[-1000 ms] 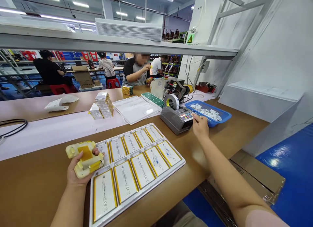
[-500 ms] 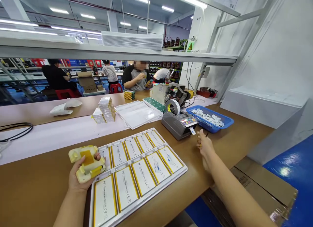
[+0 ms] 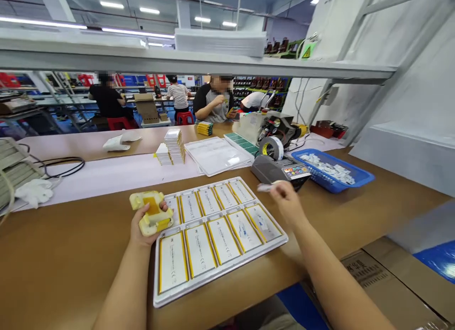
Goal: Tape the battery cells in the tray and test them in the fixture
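My left hand (image 3: 141, 228) is wrapped round a cream-yellow block-shaped fixture (image 3: 140, 199) with an amber patch in its middle, above the left edge of a white tray. In the tray (image 3: 220, 272) lie two rows of flat white battery cells (image 3: 199, 252) with yellow edges; a couple at the right bear blue-printed pieces. My right hand (image 3: 290, 204), slightly blurred, pinches a short whitish piece of tape (image 3: 264, 187) over the tray's right side. Just behind it stands a grey tape dispenser (image 3: 265, 168) carrying a roll of tape (image 3: 272, 148).
A blue basket (image 3: 362, 177) of small white pieces stands right of the dispenser. Behind the tray are stacked cells (image 3: 174, 145), clear-white trays (image 3: 216, 155) and a machine (image 3: 249, 126). A shelf beam (image 3: 213, 66) crosses overhead. A co-worker (image 3: 215, 102) sits opposite.
My right hand has moved left from the dispenser's outlet towards the tray, with the tape piece now in its fingers. My left hand keeps its hold on the fixture. The view has turned left.
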`<state>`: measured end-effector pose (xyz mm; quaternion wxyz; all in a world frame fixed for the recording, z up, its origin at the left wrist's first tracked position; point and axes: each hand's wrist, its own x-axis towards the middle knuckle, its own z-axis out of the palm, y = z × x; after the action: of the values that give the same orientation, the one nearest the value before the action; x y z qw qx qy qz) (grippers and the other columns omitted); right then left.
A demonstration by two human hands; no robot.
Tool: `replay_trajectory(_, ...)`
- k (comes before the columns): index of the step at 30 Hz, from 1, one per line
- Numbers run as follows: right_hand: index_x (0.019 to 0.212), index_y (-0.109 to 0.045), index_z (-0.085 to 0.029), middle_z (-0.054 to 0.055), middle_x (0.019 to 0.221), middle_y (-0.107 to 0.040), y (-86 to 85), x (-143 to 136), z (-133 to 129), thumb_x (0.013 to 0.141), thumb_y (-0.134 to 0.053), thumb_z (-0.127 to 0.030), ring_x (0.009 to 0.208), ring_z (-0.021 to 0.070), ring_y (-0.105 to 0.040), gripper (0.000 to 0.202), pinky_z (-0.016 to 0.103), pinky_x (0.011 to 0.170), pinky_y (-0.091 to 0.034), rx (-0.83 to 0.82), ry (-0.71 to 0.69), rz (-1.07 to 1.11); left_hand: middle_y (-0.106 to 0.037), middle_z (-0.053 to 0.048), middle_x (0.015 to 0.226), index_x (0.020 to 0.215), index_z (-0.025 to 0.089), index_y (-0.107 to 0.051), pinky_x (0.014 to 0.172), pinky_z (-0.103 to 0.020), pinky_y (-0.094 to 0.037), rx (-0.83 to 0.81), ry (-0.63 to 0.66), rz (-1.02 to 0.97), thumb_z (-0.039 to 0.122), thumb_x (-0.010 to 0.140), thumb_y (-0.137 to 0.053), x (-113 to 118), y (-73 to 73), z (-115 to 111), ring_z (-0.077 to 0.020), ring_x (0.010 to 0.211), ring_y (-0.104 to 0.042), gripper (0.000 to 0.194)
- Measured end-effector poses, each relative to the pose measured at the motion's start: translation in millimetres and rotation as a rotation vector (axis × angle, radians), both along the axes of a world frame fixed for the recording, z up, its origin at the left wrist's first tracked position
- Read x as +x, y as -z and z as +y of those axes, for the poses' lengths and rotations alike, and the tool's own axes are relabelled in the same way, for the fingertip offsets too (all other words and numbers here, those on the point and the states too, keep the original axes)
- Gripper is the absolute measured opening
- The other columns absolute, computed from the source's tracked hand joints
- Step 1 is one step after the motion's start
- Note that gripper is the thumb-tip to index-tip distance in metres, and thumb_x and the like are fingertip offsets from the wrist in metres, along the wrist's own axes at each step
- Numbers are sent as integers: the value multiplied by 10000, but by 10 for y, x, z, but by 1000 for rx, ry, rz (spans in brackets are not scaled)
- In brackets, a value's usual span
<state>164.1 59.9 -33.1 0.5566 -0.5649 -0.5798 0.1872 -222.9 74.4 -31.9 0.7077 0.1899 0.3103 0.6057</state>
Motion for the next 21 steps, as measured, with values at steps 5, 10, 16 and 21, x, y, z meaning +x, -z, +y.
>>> replay_trajectory(5, 790, -522, -208, 37, 961, -477, -114, -862, -327, 674, -604, -438, 776, 163, -495, 270, 277, 660, -397, -253, -740, -671, -582, -81, 782, 886, 109, -558, 748, -396, -482, 10, -31, -15, 225, 683, -508, 35, 17, -26, -171, 694, -578, 240)
replay_trajectory(10, 910, -521, -224, 72, 1038, -473, 51, -1087, -228, 524, -690, -510, 745, 196, -514, 510, 297, 598, -358, -446, -612, -872, -572, -76, 777, 906, 97, -555, 730, -362, -490, 23, 4, -27, 234, 695, -488, 40, 21, -34, -159, 691, -567, 260)
replay_trajectory(16, 947, -542, -216, 22, 966, -546, 167, -1083, -35, 636, -623, -432, 792, 187, -530, 387, 295, 670, -372, -377, -464, -582, -582, -82, 782, 918, 102, -562, 729, -389, -497, 10, 4, 19, 247, 689, -495, 18, 15, -12, -179, 718, -572, 279)
replay_trajectory(21, 1067, -538, -170, 70, 1044, -574, 94, -403, 177, 862, -237, -406, 931, 175, -515, 434, 299, 787, -390, -131, -165, -237, -591, -82, 774, 934, 131, -567, 701, -388, -515, 30, -9, 47, 231, 664, -511, 10, -5, 12, -188, 700, -576, 294)
